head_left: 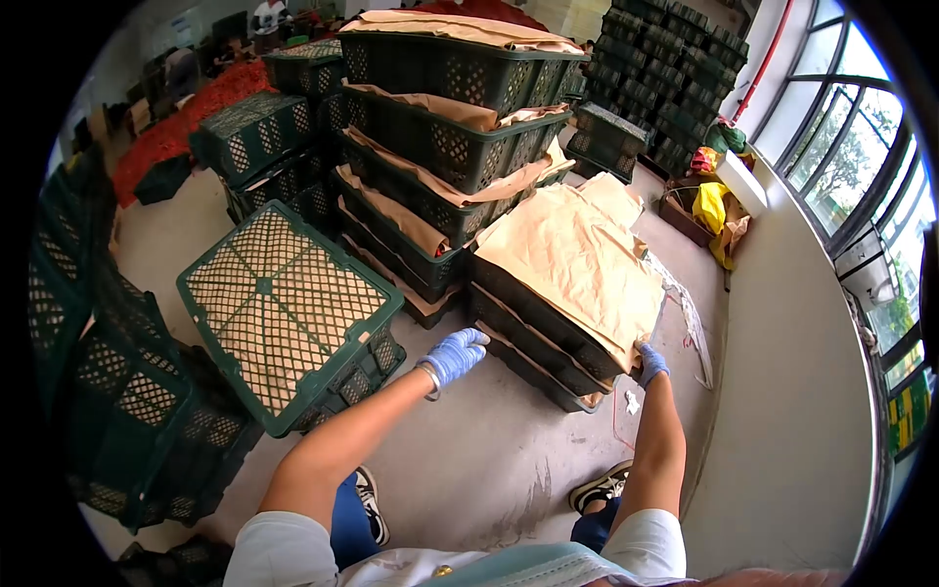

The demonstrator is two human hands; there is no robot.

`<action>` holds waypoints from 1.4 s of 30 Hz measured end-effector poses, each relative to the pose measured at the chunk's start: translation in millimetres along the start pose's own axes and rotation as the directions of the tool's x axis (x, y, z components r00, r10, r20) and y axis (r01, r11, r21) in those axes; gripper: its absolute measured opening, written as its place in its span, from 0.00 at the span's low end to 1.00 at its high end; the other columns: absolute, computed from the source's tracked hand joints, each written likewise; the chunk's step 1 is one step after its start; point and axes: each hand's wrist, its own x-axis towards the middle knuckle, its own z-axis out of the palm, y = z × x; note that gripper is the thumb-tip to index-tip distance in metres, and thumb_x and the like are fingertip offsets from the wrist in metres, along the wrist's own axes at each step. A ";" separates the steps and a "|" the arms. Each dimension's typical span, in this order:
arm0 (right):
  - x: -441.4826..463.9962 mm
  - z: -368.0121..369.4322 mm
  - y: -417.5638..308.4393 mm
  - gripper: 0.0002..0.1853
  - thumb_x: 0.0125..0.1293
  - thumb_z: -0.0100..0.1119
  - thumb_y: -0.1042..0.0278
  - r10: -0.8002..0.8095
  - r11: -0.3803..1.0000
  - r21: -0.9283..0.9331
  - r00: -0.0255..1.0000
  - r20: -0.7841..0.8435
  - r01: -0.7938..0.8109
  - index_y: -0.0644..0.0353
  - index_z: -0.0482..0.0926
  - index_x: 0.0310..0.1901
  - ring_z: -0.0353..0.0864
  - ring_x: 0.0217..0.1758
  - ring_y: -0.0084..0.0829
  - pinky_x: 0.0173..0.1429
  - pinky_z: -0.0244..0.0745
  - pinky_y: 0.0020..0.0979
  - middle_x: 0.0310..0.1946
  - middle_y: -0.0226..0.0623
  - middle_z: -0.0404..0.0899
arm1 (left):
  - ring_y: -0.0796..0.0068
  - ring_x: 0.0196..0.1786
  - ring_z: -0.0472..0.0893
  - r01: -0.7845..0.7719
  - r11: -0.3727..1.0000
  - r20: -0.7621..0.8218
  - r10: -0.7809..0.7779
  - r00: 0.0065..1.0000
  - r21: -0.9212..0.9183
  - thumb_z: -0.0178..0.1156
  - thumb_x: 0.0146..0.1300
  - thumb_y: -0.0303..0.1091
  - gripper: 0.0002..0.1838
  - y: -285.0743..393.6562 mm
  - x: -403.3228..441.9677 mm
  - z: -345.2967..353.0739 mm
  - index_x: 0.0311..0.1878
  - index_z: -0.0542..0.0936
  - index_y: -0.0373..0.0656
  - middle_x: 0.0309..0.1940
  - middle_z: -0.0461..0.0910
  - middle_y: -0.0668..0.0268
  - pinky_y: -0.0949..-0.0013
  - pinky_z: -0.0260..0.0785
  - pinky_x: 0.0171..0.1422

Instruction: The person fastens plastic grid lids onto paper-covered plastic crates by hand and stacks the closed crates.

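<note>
My left hand (455,358), in a blue glove with a bracelet at the wrist, is beside the near-left corner of a low stack of dark crates. Its fingers are partly bent, and nothing shows in them. My right hand (651,363), also blue-gloved, grips the near-right corner of the top crate (543,311) in that stack; its fingertips are partly hidden. Brown paper (572,256) covers this crate and hangs slightly over its rim. More paper-lined crates (533,354) sit beneath it.
A tall stack of paper-lined crates (430,137) rises just behind. On the left stands a green crate with a lattice lid (279,303), near more crates (147,391). A white wall (802,372) bounds the right. Red heaps (210,108) and people are farther back.
</note>
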 end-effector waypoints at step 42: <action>-197.6 -104.3 159.7 0.14 0.69 0.49 0.63 -0.484 0.769 -0.551 0.858 -0.171 0.325 0.64 0.80 0.41 0.73 0.30 0.25 0.39 0.71 0.31 0.31 0.36 0.80 | 0.65 0.39 0.80 0.482 0.664 -0.517 -0.747 0.417 -0.571 0.46 0.67 0.57 0.32 -157.0 -213.3 94.5 0.48 0.79 0.31 0.40 0.83 0.57 0.66 0.71 0.47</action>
